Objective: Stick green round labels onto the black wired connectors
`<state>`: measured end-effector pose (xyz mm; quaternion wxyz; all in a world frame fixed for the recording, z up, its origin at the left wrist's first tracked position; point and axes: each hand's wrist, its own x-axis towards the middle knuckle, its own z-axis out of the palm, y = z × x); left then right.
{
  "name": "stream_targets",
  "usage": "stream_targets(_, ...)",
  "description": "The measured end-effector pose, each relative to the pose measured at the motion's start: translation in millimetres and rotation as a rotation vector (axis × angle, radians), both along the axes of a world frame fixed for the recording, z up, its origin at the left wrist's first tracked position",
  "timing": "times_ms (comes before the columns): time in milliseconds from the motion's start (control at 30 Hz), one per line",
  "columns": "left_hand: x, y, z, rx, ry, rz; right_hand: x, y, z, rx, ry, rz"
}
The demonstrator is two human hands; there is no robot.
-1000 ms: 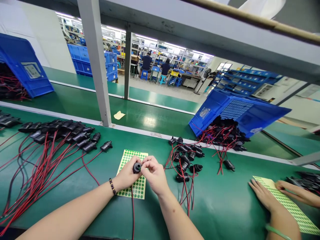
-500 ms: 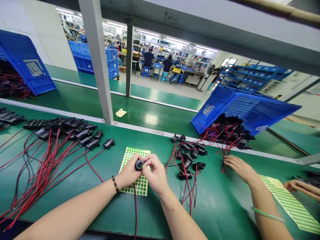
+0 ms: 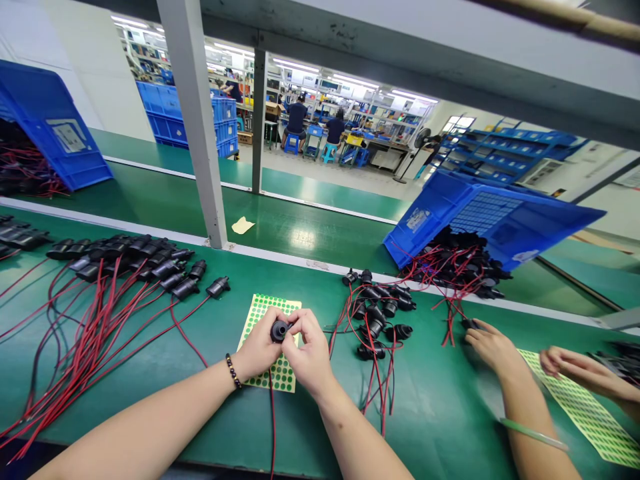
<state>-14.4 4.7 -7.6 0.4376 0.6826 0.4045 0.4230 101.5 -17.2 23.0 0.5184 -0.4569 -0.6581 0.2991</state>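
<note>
A small black pump [image 3: 280, 331] with a round nozzle faces up at me, a red wire hanging from it over the bench edge. My left hand [image 3: 257, 347] is closed around its body. My right hand [image 3: 309, 350] has its thumb and fingers pinched against the pump's right side; whether anything small lies between them is hidden. Beneath both hands is a pale yellow sheet of green dot stickers [image 3: 260, 308]. To the left lies a row of wired black pumps [image 3: 185, 288], and a looser pile of black pumps [image 3: 376, 313] sits to the right.
A tipped blue crate [image 3: 415, 217] spills pumps at the right; another blue crate [image 3: 75, 143] stands far left. A co-worker's hands [image 3: 493, 343] and a second sticker sheet [image 3: 585, 413] are at the right. A metal post [image 3: 197, 133] rises beyond the bench's near part.
My right fingers have shifted slightly down and left against the pump; my left hand keeps its grip. The co-worker's near hand has moved right with a dark part, while the other has moved left.
</note>
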Motion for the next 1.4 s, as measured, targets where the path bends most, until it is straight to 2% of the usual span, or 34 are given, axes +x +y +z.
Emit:
stream_targets(133, 0, 0, -3.1, 0.030, 0.011, 0.007, -2, 1, -2.4, -0.036, 0.039, -0.022)
stream_targets(200, 0, 0, -5.3, 0.055, 0.024, 0.009, -3, 3, -5.8, -0.104, 0.128, -0.020)
stream_targets(333, -1, 0, -8.1, 0.084, 0.061, 0.018, -2, 7, -12.1, -0.348, 0.424, 0.086)
stream_targets(433, 0, 1, -7.6, 0.063, 0.064, 0.023, 0, 8, -13.6, -0.427, 0.515, 0.154)
stream_targets(933, -4, -3, -3.7, 0.130, 0.173, -0.047, 3, 11, -15.6, -0.549, 0.640, 0.261)
stream_targets(1100, -4, 1, -1.4, 0.076, 0.154, -0.084, 4, 10, -16.6, -0.535, 0.612, 0.229)
stream_targets(1400, -2, 3, -1.7, 0.030, 0.122, -0.031, -6, 8, -20.6, -0.439, 0.525, 0.136)
